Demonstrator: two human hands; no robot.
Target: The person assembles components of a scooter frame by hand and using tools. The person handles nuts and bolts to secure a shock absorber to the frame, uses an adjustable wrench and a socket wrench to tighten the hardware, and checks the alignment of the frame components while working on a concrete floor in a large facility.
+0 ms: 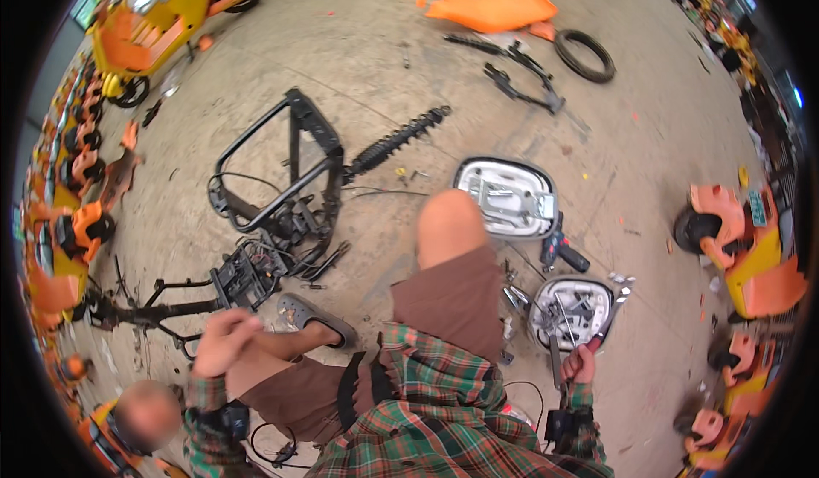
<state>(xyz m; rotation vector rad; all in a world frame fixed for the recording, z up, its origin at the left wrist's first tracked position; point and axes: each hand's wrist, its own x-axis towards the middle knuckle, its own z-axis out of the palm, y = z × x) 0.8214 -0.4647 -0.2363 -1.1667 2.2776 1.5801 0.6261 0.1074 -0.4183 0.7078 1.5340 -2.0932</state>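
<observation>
Gripping a thin tool [556, 365], your right hand [581, 364] sits beside the parts tray [601, 295]; left hand [223, 340] hangs loosely curled, empty, farther away

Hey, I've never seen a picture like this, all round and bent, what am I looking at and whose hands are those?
This is one view from a wide fisheye camera on a person's head, looking down, so straight lines curve. The plaid sleeves are the wearer's own. The left hand is raised above the knee, apparently holding nothing. The right hand grips a thin metal tool beside a white oval tray of small metal parts. On the concrete floor lie a black metal frame, a black coil-spring shock absorber and an orange plastic body panel.
</observation>
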